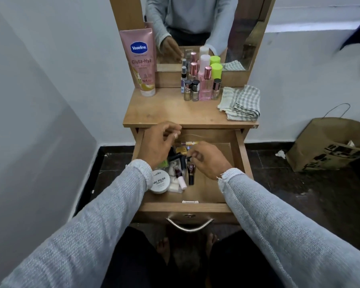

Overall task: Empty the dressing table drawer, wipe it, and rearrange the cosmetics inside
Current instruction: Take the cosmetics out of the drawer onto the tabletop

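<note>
The wooden drawer point(185, 207) of the dressing table is pulled out. Its left half holds a heap of cosmetics: a white round nail polish remover tub point(160, 180), a dark lipstick tube point(191, 173), a pink-capped tube point(181, 180) and several small dark items. My left hand point(157, 145) hovers over the back left of the drawer, its fingertips pinched on what looks like a small pale item. My right hand point(209, 161) is lower, in the middle of the drawer, with thumb and finger closed on a small dark cosmetic point(189, 157) at the edge of the heap.
On the tabletop point(166, 111) stand a pink Vaseline tube point(142, 61), a cluster of several perfume and nail polish bottles point(202, 84) and a folded checked cloth point(240, 102). A mirror point(237, 28) rises behind them. A brown paper bag point(328, 146) sits on the floor at the right.
</note>
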Motion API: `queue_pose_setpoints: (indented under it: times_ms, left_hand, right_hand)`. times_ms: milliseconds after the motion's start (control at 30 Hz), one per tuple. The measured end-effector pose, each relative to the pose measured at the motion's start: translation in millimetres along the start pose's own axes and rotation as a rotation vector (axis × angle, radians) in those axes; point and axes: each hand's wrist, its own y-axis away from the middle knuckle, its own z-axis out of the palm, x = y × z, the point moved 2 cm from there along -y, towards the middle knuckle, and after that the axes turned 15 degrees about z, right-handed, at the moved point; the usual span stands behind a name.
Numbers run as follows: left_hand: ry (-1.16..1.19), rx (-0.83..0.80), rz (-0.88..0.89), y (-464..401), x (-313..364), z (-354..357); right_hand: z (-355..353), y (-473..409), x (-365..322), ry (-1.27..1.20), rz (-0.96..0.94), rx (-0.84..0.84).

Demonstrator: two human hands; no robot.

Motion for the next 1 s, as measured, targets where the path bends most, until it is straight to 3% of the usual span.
queue_pose_setpoints:
  times_ms: [100,233,400,833,1000]
  left_hand:
    - [-0.128,-0.112,0.047,14.3,0.0,-6.4]
    - [-0.314,-0.289,-0.044,20.5,-18.2,-9.3]
    - [-0.528,-0.461,-0.099,31.2,-30.7,-4.5]
    - [-0.53,-0.593,-0.181,27.9,-36.7,-5.7]
    - [-0.449,-0.58,-0.206,27.0,-36.8,-7.3]
  right_hand:
    - [6.1,6.0,-5.6,0.094,0.009,-0.146]
    - [17.5,15.2,-16.7,0.268,-0.028,-0.317]
    - [23.0,23.1,-28.5,0.369,-0.096,-0.361]
    - [14.8,21.0,-11.9,0.007,-0.021,-0.201]
    - [3.8,21.6,0.1,-0.247,0.16,-0.144]
